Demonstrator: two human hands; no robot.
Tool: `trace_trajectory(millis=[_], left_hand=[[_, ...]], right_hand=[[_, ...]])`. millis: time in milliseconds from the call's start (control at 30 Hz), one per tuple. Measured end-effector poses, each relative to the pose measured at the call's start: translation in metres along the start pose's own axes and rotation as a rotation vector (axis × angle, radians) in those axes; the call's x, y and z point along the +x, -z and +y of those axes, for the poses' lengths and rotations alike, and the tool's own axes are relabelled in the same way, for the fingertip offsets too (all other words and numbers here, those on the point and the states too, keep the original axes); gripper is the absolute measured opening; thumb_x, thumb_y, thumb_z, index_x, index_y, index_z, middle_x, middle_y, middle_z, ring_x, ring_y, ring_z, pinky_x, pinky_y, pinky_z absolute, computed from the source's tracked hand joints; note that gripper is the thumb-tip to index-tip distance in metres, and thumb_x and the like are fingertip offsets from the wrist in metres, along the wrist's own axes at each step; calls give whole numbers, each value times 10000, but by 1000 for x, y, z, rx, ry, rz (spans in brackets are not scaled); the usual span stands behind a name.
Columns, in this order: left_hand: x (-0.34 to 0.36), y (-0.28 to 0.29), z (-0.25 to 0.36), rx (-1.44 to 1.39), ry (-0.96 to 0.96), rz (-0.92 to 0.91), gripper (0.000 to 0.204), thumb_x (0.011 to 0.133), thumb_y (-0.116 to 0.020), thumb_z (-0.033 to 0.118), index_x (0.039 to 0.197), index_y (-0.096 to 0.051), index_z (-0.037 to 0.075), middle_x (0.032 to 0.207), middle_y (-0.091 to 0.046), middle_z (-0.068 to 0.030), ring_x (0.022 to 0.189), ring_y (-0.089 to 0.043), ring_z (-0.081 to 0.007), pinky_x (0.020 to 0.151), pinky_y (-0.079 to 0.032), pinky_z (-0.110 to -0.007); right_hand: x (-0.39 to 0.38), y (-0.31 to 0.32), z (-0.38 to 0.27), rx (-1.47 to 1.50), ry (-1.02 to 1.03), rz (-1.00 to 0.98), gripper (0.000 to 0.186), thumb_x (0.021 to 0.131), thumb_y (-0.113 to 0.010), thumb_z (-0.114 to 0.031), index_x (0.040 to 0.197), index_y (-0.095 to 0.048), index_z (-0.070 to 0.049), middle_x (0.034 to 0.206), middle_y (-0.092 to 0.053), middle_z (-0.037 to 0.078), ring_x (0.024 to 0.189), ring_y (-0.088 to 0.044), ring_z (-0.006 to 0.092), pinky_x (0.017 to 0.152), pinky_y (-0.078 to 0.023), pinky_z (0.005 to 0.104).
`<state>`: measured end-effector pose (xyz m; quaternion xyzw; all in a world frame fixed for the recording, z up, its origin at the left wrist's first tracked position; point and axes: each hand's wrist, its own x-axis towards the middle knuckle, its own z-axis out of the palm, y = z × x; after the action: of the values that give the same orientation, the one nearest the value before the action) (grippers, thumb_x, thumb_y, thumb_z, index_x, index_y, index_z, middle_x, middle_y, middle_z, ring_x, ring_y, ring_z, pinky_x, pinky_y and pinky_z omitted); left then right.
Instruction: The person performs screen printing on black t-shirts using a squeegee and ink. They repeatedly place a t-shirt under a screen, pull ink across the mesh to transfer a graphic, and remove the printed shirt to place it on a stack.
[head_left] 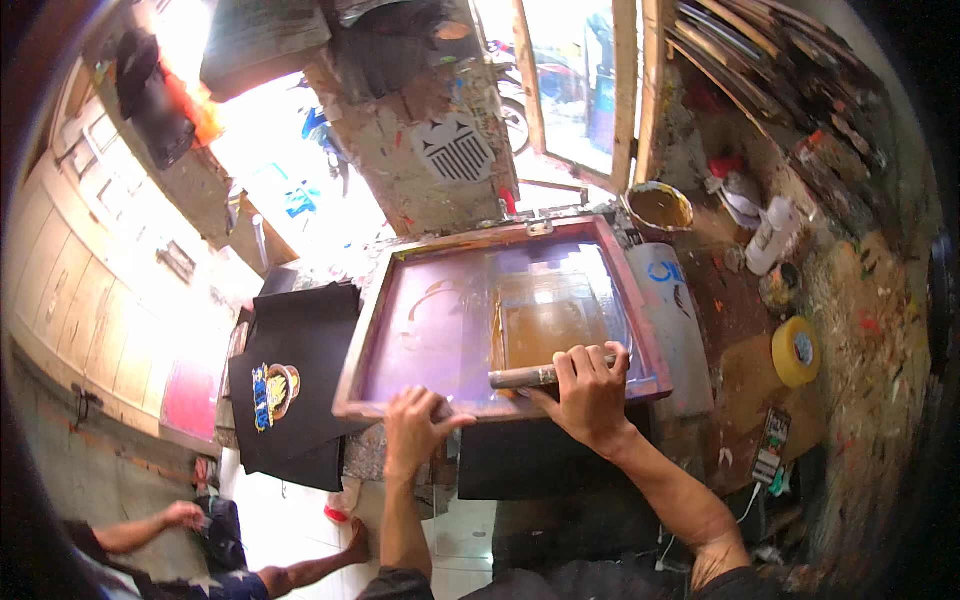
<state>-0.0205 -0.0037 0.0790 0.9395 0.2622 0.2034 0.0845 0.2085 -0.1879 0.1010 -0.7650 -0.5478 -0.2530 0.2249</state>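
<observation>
Two-handed, had the right grip clamped on the squeegee just inside the screen frame's near rim and the left grip on that rim, with closure impossible to tell, and probably needed even pressure without shifting the screen frame.

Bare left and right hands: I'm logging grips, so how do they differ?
The left hand rests on the reddish wooden frame's near edge; the right hand clasps the brown bar-shaped squeegee. The left hand's thumb points right; the right hand's points left. Both are bare, backs up.
</observation>
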Motion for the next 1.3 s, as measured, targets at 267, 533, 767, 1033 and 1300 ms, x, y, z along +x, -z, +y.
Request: trace_trajectory(millis=[267, 533, 767, 1033, 1300], left_hand=[[63, -58, 154, -440, -213, 490, 638, 826, -800, 375, 1322, -559, 54, 1350, -513, -233, 1276, -471, -463, 1052, -396, -584], [49, -151, 160, -931, -161, -448, 790, 946, -655, 558, 1539, -433, 86, 1571, -380, -300, 1514, -299, -452, 1152, -271, -691], [-35, -102, 78, 158, -50, -281, 707, 908, -656, 619, 1368, -606, 84, 1430, -547, -210, 1316, -530, -390, 1105, -341, -677], [156, -176, -28, 59, -3, 214, 423, 897, -671, 244, 1276, -640, 59, 1419, -561, -175, 1404, -438, -386, 1157, -340, -546], [115, -103, -62, -703, 274, 447, 261, 845, -726, 126, 1063, -603, 54, 911, -680, -226, 904, -696, -391, 805, -532, -475]], right_hand=[[186, 71, 35, -98, -43, -16, 688, 886, -607, -726, 985, -704, -52, 952, -735, 168, 958, -715, 316, 871, -509, 471], [290, 91, 78, 28, -40, -144, 761, 911, -566, -726, 929, -744, 14, 846, -740, 241, 905, -743, 404, 853, -568, 496], [331, 68, 89, 90, -1, 54, 799, 859, -586, -750, 869, -756, 31, 869, -738, 263, 918, -738, 401, 884, -535, 527], [329, 85, 92, -57, -178, -195, 835, 874, -542, -775, 1040, -742, 18, 1026, -737, 280, 1015, -713, 425, 919, -522, 510], [314, 82, 65, -119, -135, -175, 803, 909, -554, -721, 1084, -721, 44, 1121, -698, 320, 1103, -670, 451, 959, -488, 507]])
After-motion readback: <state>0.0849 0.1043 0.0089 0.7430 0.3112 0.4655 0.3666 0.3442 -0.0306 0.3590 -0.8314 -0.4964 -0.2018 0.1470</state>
